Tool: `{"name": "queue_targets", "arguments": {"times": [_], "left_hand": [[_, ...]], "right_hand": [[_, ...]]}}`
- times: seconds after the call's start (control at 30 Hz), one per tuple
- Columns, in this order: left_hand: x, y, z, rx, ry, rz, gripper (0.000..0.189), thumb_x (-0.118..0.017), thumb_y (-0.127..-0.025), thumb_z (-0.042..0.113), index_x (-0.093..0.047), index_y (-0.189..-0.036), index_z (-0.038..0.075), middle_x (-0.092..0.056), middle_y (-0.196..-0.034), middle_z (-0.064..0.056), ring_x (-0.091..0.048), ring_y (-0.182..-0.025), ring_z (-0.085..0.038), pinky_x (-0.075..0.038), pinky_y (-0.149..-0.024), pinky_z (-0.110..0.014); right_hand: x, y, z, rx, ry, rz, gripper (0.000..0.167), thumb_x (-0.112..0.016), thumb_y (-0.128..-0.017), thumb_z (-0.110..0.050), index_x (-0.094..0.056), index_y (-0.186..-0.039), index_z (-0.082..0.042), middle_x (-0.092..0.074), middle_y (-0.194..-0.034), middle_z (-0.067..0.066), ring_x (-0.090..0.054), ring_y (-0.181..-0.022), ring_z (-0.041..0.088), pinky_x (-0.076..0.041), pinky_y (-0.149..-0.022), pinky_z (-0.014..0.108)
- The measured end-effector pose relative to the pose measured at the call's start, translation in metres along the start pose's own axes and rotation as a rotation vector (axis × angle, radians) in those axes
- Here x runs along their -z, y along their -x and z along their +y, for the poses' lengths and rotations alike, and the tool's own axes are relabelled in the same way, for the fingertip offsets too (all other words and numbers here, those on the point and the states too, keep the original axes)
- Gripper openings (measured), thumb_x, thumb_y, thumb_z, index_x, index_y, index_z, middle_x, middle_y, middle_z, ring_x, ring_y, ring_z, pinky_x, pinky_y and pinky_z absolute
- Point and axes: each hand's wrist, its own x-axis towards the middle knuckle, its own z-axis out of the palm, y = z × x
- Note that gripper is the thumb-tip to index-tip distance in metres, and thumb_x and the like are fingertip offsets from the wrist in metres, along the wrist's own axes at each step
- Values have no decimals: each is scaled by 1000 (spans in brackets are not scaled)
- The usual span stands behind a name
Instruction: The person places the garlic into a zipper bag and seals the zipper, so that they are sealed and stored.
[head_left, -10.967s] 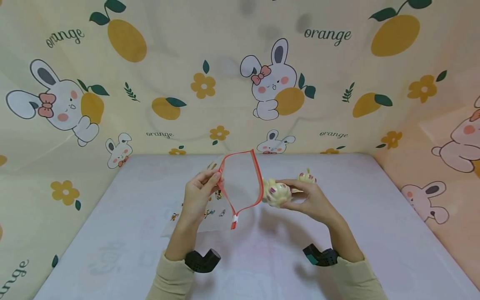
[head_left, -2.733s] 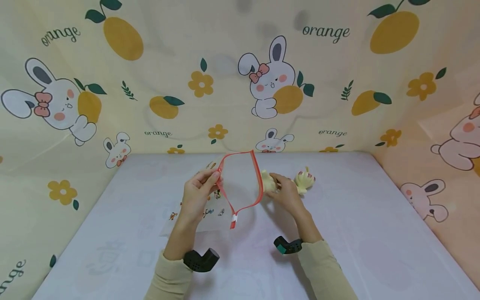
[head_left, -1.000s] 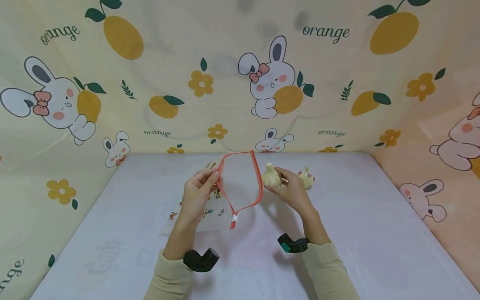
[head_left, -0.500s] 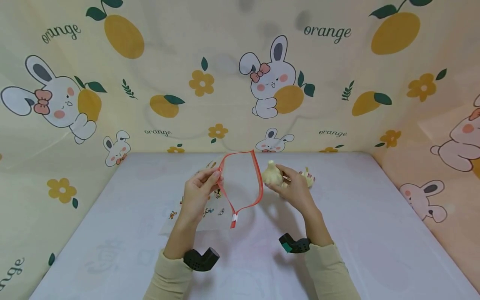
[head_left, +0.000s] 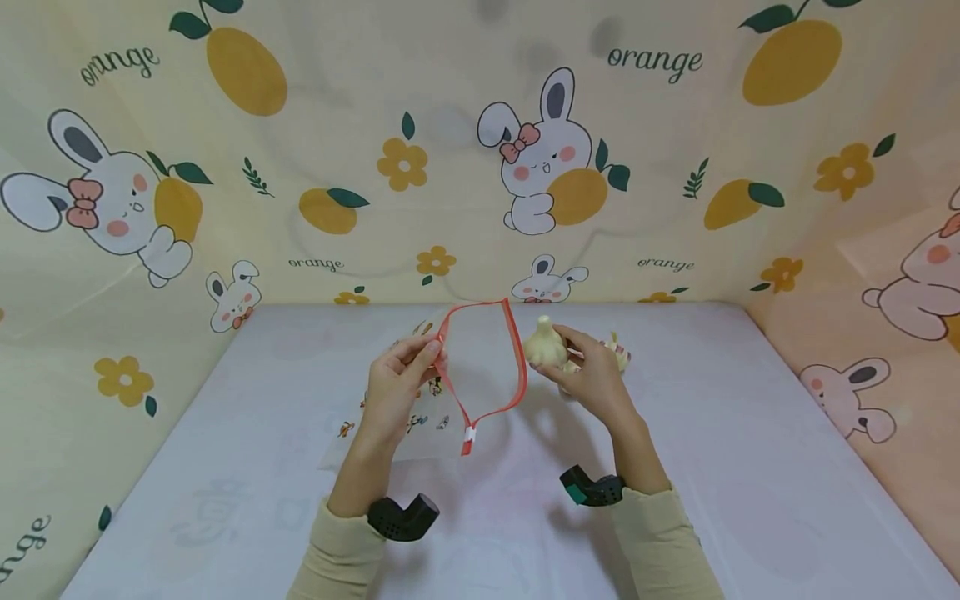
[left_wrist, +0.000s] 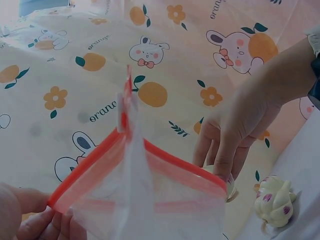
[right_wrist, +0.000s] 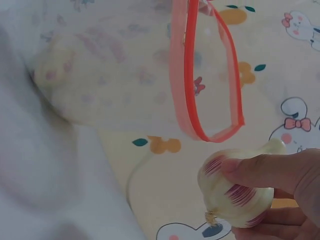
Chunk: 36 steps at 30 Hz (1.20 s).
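Observation:
My left hand (head_left: 401,379) pinches the edge of a clear slider zip bag (head_left: 517,354) with a red zip rim. The bag's mouth stands wide apart, with its white slider (head_left: 470,434) at the near lower corner. A bulb of garlic (head_left: 545,346), stem upward, is held between the thumb and fingers of my right hand (head_left: 596,379), just right of the rim. The right wrist view shows purple streaks on this garlic bulb (right_wrist: 235,192), below the bag's mouth. A blurred pale bulb shape with purple spots (right_wrist: 52,70) shows through the bag's film.
Another garlic bulb (head_left: 621,354) lies on the white tabletop (head_left: 750,467) behind my right hand; the left wrist view shows this bulb (left_wrist: 275,202) more fully. A patterned cloth (head_left: 450,108) with rabbits and oranges surrounds the table at the back and sides.
The garlic in my right hand was lower by the rim a few seconds ago; it is now raised with its stem upward. Lately that hand edges slightly up and right. My left hand stays put.

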Motion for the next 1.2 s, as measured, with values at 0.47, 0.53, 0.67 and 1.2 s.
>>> {"name": "queue_targets", "arguments": {"times": [0.47, 0.53, 0.67, 1.2], "left_hand": [[-1, 1, 1, 9, 5, 24, 26, -56, -97, 10, -61, -116, -6, -67, -78, 11, -64, -77, -3, -58, -79, -16], [-1, 1, 1, 6, 10, 21, 26, -56, -97, 10, -61, -116, -6, -67, -78, 11, -64, -77, -3, -57, -79, -16], [-1, 1, 2, 3, 8, 15, 26, -56, -97, 10, -61, -117, -6, -67, -79, 11, -64, -78, -4, -57, -80, -16], [-1, 0, 0, 5, -11, 9, 28, -56, -97, 12, -60, -118, -7, -66, -80, 11, -63, -79, -5, -57, -81, -16]], "right_hand": [[4, 2, -6, 16, -28, 7, 64, -78, -80, -10, -50, -135, 4, -56, -135, 25, -55, -124, 40, -51, -99, 48], [5, 2, -7, 23, -35, 10, 64, -78, -79, -9, -50, -135, 4, -56, -134, 25, -56, -124, 39, -51, -99, 48], [6, 3, -9, 34, -50, 13, 64, -77, -79, -7, -50, -136, 4, -56, -135, 25, -56, -123, 39, -51, -99, 48], [10, 8, -15, 49, -61, 24, 65, -78, -79, -8, -50, -136, 3, -54, -137, 24, -55, -124, 39, -51, -99, 46]]}}
